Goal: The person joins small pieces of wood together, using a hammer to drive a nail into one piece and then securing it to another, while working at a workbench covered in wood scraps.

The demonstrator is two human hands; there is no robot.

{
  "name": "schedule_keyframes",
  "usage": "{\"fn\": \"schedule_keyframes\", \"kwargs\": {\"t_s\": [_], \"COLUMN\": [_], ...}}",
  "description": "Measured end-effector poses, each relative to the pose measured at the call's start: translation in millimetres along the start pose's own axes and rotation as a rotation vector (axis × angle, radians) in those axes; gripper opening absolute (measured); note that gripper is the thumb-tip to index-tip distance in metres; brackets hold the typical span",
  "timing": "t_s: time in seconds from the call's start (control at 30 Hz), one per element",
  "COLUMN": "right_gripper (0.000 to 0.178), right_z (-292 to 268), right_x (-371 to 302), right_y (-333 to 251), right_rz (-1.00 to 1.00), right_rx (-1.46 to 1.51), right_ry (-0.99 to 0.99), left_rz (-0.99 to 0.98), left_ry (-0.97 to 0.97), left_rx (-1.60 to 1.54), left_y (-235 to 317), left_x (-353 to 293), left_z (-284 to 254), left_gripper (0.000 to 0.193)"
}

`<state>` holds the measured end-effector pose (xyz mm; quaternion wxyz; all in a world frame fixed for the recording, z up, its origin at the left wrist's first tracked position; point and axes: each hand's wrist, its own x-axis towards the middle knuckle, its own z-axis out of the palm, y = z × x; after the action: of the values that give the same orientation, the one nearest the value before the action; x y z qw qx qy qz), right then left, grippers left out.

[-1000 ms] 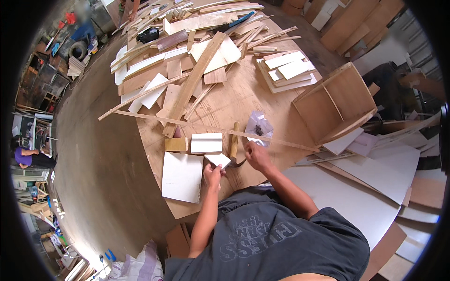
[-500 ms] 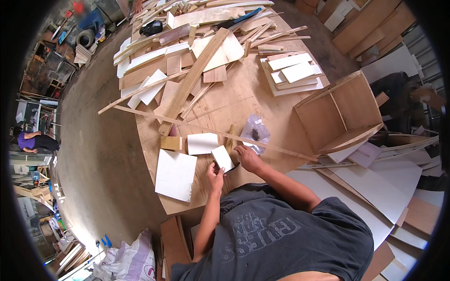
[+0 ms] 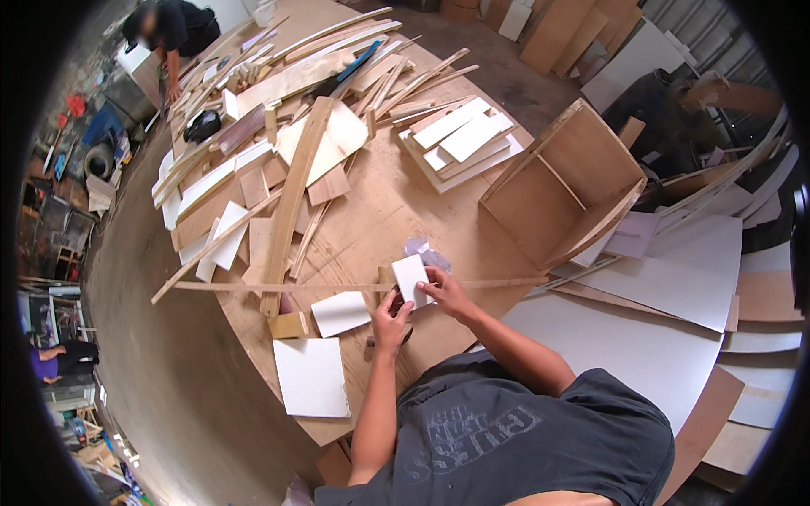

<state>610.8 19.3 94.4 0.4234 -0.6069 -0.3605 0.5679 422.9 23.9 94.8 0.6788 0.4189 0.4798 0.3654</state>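
Note:
Between my two hands is a small white rectangular board [image 3: 408, 274], held up over the worktable [image 3: 396, 215]. My left hand [image 3: 391, 323] pinches its lower edge. The fingers of my right hand [image 3: 445, 293] close on its right side. Behind the board lie a long thin wooden strip [image 3: 337, 287] and a clear plastic bag [image 3: 432, 254], both partly covered. A dark tool [image 3: 370, 341] lies by my left wrist, mostly hidden. To the left are a white panel piece [image 3: 341, 314], a larger white panel [image 3: 312, 378] and a wooden block [image 3: 289, 325].
Wood offcuts and strips [image 3: 253, 169] heap across the table's far left, with a thick plank [image 3: 297, 202] on top. White boards [image 3: 477, 135] are stacked beyond. An open wooden box [image 3: 561, 190] stands right, beside large white sheets [image 3: 607, 346]. Another person [image 3: 181, 34] leans at the far end.
My right hand has come onto the small white board, which is now raised more upright in both hands. The view has shifted, bringing the person at the table's far end into sight.

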Motion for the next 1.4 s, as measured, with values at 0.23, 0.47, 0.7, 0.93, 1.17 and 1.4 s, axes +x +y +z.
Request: {"fn": "schedule_keyframes", "kwargs": {"t_s": [0.23,0.47,0.7,0.93,1.17,1.4], "right_gripper": [0.044,0.055,0.067,0.073,0.062,0.055], "right_z": [-67.2,-125.6,-100.3,-117.6,-79.9,-22.5], "right_x": [92.2,240.3,262.1,255.7,117.9,17.6], "right_y": [-35.3,-53.6,-82.1,-65.9,-78.8,-39.0], "right_rz": [-0.005,-0.049,0.11,0.039,-0.021,0.236], "right_rx": [0.333,0.414,0.313,0.485,0.318,0.225], "right_ry": [0.481,0.855,0.939,0.809,0.314,-0.331], "left_rz": [0.112,0.297,0.286,0.244,0.22,-0.07], "left_ry": [0.018,-0.022,-0.05,-0.039,0.164,0.326], "left_rx": [0.45,0.473,0.689,0.711,0.499,0.017], "left_y": [31.6,90.6,88.3,93.4,70.4,38.8], "left_x": [124.0,270.5,351.4,334.9,213.9,34.9], "left_z": [64.1,148.8,161.9,182.9,96.2,5.6], "left_gripper": [0.045,0.046,0.052,0.054,0.047,0.036]}}
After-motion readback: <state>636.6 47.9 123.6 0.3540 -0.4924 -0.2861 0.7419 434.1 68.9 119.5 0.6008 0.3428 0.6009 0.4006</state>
